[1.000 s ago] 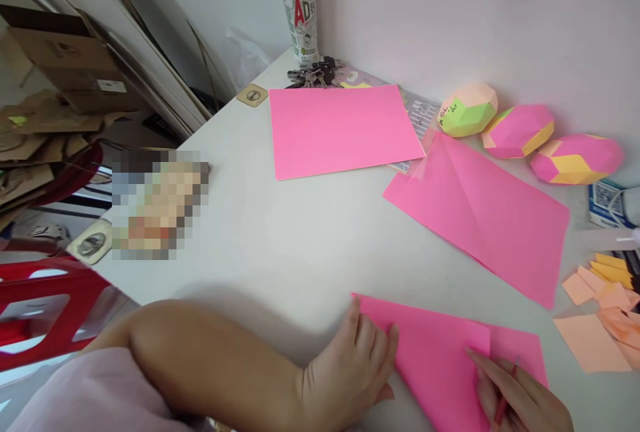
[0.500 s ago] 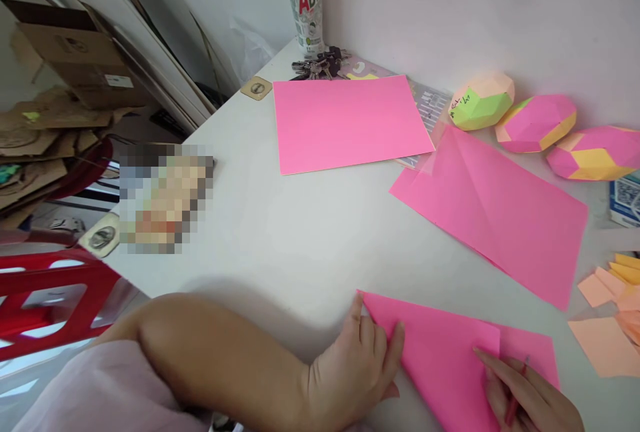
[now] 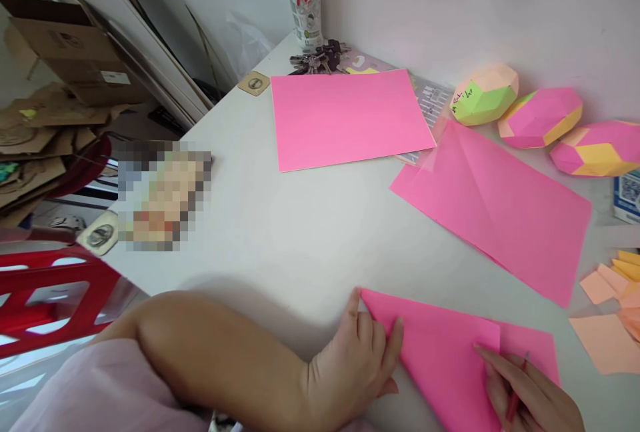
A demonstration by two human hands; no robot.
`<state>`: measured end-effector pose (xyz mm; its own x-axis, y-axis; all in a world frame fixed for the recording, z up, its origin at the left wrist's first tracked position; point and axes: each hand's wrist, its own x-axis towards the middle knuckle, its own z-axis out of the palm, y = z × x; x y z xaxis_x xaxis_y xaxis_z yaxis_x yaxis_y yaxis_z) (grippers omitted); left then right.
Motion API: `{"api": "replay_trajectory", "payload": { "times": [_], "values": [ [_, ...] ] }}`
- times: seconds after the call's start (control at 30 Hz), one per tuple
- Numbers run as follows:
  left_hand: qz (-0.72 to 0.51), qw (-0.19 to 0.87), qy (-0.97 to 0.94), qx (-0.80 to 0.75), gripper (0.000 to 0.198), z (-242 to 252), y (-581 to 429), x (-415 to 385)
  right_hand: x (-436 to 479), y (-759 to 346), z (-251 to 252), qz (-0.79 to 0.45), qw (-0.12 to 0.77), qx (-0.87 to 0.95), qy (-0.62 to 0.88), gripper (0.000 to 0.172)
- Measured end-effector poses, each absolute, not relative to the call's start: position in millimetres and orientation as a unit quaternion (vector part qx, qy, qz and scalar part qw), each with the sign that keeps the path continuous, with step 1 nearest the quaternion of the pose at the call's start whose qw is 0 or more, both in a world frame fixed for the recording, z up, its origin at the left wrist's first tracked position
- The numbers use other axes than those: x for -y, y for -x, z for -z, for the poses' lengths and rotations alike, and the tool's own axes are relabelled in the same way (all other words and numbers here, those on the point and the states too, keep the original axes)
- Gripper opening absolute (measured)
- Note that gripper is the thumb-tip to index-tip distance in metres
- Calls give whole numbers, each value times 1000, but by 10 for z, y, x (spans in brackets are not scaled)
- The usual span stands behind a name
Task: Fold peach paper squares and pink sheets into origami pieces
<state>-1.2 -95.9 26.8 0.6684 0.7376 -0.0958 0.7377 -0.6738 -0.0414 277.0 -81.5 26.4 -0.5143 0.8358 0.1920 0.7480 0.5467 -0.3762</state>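
A folded sheet of bright pink paper (image 3: 445,352) lies at the table's near edge, its upper flap pointing to the left. My left hand (image 3: 353,359) rests along the flap's left edge, fingers pressing down and partly spread, the thumb out to the side. On the right part of the sheet lies my right hand (image 3: 530,389), its index fingertip touching the paper near the flap's edge. A slim red tool (image 3: 512,407) with a thin tip sits between its fingers; its kind is unclear. The sheet's lower end runs out of view.
Behind are a flat pink sheet stack (image 3: 350,122) and creased pink paper (image 3: 500,212). Along the wall stand faceted paper shapes (image 3: 540,117), keys (image 3: 323,59) and a bottle (image 3: 304,2). Peach paper pieces (image 3: 605,344) lie right; a blurred object (image 3: 167,199) lies left.
The view has shifted very slightly. Both hands and the folded pink paper stay in practically the same place.
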Motion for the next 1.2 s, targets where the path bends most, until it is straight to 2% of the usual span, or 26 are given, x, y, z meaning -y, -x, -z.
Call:
{"api": "replay_trajectory", "payload": {
  "times": [0.7,1.2],
  "values": [
    [58,-10,-915,-399,73,-268,8,958,795,-2759,-283,-129,178,860,460,22],
    [68,2,-912,-406,74,-286,23,932,851,-2788,-248,-144,186,846,478,28]
  ]
}}
